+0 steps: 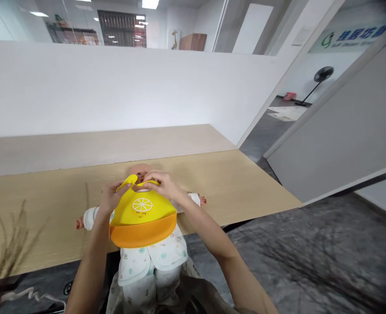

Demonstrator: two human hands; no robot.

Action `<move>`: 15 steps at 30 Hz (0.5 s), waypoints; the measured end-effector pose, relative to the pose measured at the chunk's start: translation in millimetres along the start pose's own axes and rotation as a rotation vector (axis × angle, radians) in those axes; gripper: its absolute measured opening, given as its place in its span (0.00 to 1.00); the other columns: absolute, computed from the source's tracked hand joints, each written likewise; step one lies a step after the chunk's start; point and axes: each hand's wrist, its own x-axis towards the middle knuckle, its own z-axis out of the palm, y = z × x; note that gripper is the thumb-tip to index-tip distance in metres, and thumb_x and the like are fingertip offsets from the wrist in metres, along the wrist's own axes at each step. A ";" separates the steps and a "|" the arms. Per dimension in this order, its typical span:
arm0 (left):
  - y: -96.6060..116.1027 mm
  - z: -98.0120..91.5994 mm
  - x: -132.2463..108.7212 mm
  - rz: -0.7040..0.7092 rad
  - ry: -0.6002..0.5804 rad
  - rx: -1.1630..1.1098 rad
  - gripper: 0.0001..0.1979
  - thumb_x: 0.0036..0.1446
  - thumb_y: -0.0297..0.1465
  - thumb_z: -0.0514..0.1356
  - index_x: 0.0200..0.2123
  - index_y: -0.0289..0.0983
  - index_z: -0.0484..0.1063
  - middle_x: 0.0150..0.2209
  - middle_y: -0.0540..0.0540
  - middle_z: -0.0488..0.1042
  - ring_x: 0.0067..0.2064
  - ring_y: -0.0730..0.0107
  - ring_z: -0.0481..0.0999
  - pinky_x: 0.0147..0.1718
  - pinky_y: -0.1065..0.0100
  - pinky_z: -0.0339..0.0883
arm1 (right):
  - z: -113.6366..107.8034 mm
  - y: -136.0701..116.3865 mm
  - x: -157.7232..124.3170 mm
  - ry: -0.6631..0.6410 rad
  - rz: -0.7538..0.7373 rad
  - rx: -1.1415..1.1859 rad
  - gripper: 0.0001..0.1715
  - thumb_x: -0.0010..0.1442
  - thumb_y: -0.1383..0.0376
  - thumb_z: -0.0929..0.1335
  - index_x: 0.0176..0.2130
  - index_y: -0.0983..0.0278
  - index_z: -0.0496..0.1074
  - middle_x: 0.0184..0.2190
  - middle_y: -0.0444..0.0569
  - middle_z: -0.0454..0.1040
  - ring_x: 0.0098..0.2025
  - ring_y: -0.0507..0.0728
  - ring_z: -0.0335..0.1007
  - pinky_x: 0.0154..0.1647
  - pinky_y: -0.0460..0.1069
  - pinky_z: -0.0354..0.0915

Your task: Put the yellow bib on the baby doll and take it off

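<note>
Two bare forearms, no sleeves; bare hands (114,197)

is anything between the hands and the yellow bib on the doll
Nothing visible. The left hand and right hand already grip the neck straps of the yellow silicone bib with an orange pocket, which lies over the chest of the baby doll in white printed clothes.
</note>
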 end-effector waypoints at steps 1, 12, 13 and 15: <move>7.2 3.3 -2.9 0.061 -0.023 0.030 0.19 0.48 0.46 0.73 0.36 0.37 0.84 0.40 0.40 0.85 0.43 0.54 0.83 0.49 0.57 0.75 | 6.2 -2.8 -0.8 -0.041 -0.066 -0.058 0.04 0.66 0.64 0.73 0.39 0.64 0.79 0.47 0.52 0.77 0.54 0.58 0.74 0.61 0.55 0.70; 32.5 -17.9 -40.1 0.309 0.083 0.086 0.18 0.57 0.41 0.70 0.49 0.39 0.80 0.45 0.42 0.84 0.46 0.61 0.82 0.49 0.61 0.75 | -3.9 -26.9 -20.3 -0.123 -0.015 -0.304 0.08 0.71 0.66 0.68 0.43 0.63 0.79 0.46 0.52 0.81 0.51 0.58 0.77 0.55 0.51 0.69; 25.1 -24.2 -43.0 0.250 0.246 -0.028 0.18 0.56 0.40 0.69 0.47 0.38 0.80 0.41 0.43 0.84 0.43 0.62 0.82 0.46 0.62 0.75 | -10.3 -24.8 -22.9 -0.091 0.043 -0.273 0.07 0.70 0.65 0.69 0.42 0.63 0.79 0.45 0.51 0.82 0.48 0.57 0.78 0.51 0.50 0.69; 4.9 -31.8 -50.3 0.131 0.481 -0.170 0.16 0.51 0.39 0.70 0.40 0.35 0.79 0.34 0.45 0.81 0.34 0.68 0.77 0.36 0.67 0.72 | -25.7 -20.2 -28.3 -0.024 0.157 -0.217 0.06 0.67 0.64 0.71 0.40 0.63 0.79 0.39 0.48 0.82 0.39 0.55 0.76 0.42 0.48 0.67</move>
